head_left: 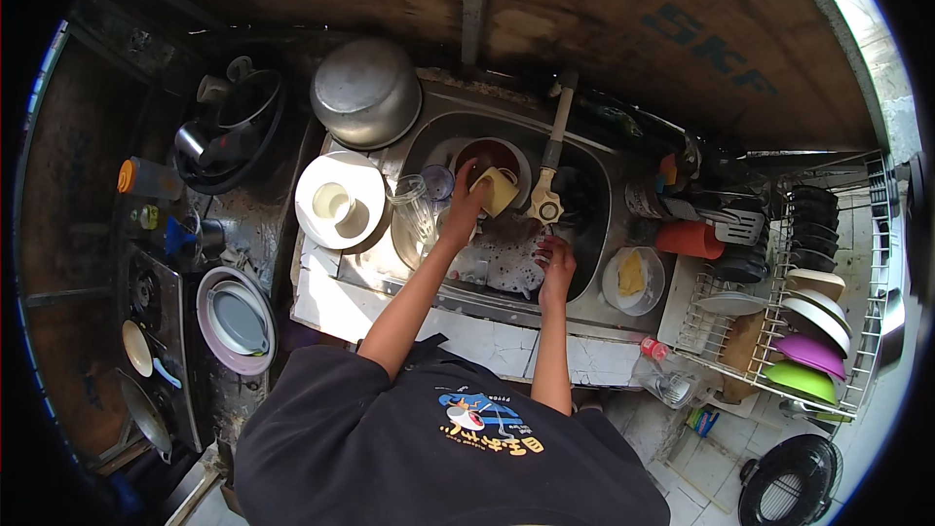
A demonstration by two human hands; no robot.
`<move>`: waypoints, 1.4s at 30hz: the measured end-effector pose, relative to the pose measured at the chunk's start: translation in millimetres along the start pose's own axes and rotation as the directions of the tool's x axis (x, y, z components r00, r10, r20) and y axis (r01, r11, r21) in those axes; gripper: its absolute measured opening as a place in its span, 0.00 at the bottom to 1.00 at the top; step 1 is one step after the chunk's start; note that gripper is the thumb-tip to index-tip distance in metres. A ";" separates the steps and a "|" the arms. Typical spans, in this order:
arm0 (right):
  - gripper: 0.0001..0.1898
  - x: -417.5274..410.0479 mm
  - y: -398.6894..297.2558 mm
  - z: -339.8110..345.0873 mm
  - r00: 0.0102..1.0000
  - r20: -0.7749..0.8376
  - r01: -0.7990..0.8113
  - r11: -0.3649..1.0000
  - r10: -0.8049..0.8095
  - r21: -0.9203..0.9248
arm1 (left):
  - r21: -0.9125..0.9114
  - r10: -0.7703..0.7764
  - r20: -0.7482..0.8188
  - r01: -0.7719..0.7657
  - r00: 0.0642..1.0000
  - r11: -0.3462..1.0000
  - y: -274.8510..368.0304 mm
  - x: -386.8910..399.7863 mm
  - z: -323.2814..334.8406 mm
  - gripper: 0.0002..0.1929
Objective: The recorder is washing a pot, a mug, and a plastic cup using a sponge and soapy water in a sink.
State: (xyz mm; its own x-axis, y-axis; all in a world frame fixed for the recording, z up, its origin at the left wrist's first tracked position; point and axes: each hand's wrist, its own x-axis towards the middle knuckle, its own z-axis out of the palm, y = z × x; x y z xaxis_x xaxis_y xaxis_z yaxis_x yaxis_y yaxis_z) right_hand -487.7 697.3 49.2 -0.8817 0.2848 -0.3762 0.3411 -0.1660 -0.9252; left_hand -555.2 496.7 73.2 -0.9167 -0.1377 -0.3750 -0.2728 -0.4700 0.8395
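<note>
My left hand (467, 197) grips a pale yellow mug (498, 192) over the steel sink (606, 234), near the rim of a white bowl with a dark red inside (491, 153). Just below the tap (546, 197), my right hand (558, 267) hangs with its fingers apart and slightly curled, beside foamy water (511, 263). I see nothing held in it. Left of my left hand, a clear glass (413, 208) leans in the sink next to a bluish transparent cup (438, 183). Foam and my left hand hide part of the sink's contents.
Left of the sink stand a large metal pot (367, 93) and a white basin (309, 218) holding a white cup (333, 203). At right are a clear bowl with a yellow cloth or sponge (631, 274), a red container (689, 239) and a wire dish rack (767, 358) with bowls.
</note>
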 end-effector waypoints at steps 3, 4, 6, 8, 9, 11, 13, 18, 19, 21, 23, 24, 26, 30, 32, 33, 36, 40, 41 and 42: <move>0.12 1.6 1.9 -5.5 1.000 -0.013 -0.019 0.998 0.020 0.051 | -0.278 -0.418 0.142 0.441 0.897 0.853 -13.0 11.2 -7.5 0.26; 0.12 2.8 3.6 -10.3 0.999 -0.027 -0.038 0.996 0.040 0.075 | -0.272 -0.422 0.148 0.447 0.894 0.852 -15.2 10.8 -2.4 0.26; 0.12 1.5 4.5 -20.6 0.997 -0.054 -0.056 0.994 0.061 0.093 | -0.246 -0.535 0.186 0.567 0.824 0.786 -19.5 8.6 9.0 0.27; 0.12 -0.7 -2.5 -15.9 0.996 -0.047 -0.073 0.991 0.078 0.110 | -0.356 -0.553 0.365 0.661 0.749 0.661 -53.2 27.9 -12.6 0.28; 0.13 -0.6 -3.5 -18.4 0.994 -0.058 -0.083 0.989 0.091 0.124 | -0.417 -0.534 0.546 0.763 0.645 0.494 -59.4 31.5 -14.3 0.30; 0.13 -0.2 -4.3 -19.5 0.992 -0.068 -0.094 0.986 0.104 0.139 | -0.430 -0.540 0.569 0.785 0.620 0.446 -70.9 38.1 -19.0 0.33; 0.13 2.1 -1.5 -27.1 0.991 -0.081 -0.097 0.985 0.109 0.144 | -0.432 -0.555 0.599 0.817 0.577 0.383 -74.0 35.9 -9.6 0.36; 0.13 11.6 2.2 -28.0 0.992 -0.065 -0.099 0.988 0.107 0.116 | -0.432 -0.625 0.580 0.848 0.523 0.309 -81.3 30.1 -12.2 0.35; 0.13 14.6 2.9 -26.0 0.994 -0.047 -0.095 0.990 0.101 0.105 | -0.433 -0.625 0.577 0.846 0.526 0.311 -84.3 29.3 -15.9 0.35; 0.13 19.4 2.3 -19.7 0.997 0.003 -0.081 0.992 0.081 0.101 | -0.362 -0.593 0.602 0.844 0.535 0.395 -88.6 26.4 -22.4 0.35; 0.13 20.7 0.4 -11.1 0.997 0.048 -0.066 0.993 0.061 0.099 | -0.263 -0.643 0.557 0.846 0.526 0.464 -92.4 27.3 -19.9 0.34; 0.13 19.5 -2.8 -3.6 0.993 0.117 0.008 0.999 -0.014 0.050 | -0.153 -0.685 0.511 0.839 0.519 0.522 -92.0 29.2 -17.1 0.33; 0.13 22.8 -6.4 2.5 0.980 0.181 0.088 0.996 -0.088 0.009 | -0.173 -0.677 0.607 0.901 0.416 0.399 -89.0 35.4 -13.8 0.31; 0.12 31.1 -14.6 2.3 0.882 0.399 0.389 0.864 -0.250 -0.318 | -0.196 -0.670 0.679 0.953 0.302 0.231 -91.9 48.4 -10.5 0.29; 0.11 33.4 -23.0 -3.5 0.841 0.445 0.487 0.788 -0.307 -0.376 | -0.192 -0.662 0.669 0.939 0.338 0.284 -93.0 48.8 -0.3 0.29; 0.11 34.4 -22.5 -15.7 0.819 0.462 0.543 0.719 -0.340 -0.433 | -0.180 -0.654 0.665 0.927 0.361 0.329 -90.8 47.6 11.9 0.28; 0.08 24.7 -17.2 -57.4 0.878 0.366 0.466 0.722 -0.307 -0.511 | -0.049 -0.671 0.660 0.910 0.339 0.412 -76.5 40.5 46.7 0.27; 0.04 -5.5 -21.3 -62.7 0.995 0.097 0.021 0.981 -0.040 0.190 | -0.144 -0.579 0.707 0.884 0.407 0.445 -98.4 51.6 48.9 0.24; 0.04 -14.2 -20.7 -79.9 0.999 0.041 0.026 0.981 -0.035 0.193 | -0.195 -0.603 0.644 0.863 0.471 0.466 -91.7 42.8 75.8 0.22; 0.04 -22.3 -27.6 -86.3 1.000 -0.027 0.007 0.972 -0.001 0.236 | -0.255 -0.613 0.564 0.822 0.554 0.509 -78.4 37.1 93.1 0.21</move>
State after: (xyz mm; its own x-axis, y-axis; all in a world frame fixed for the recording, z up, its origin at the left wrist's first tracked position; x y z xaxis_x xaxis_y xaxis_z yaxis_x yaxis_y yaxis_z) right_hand -449.3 777.0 78.9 -0.8730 0.3100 -0.3765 0.2485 -0.3817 -0.8903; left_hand -595.0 609.6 30.1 -0.5051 0.7035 -0.5000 -0.8184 -0.5744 0.0187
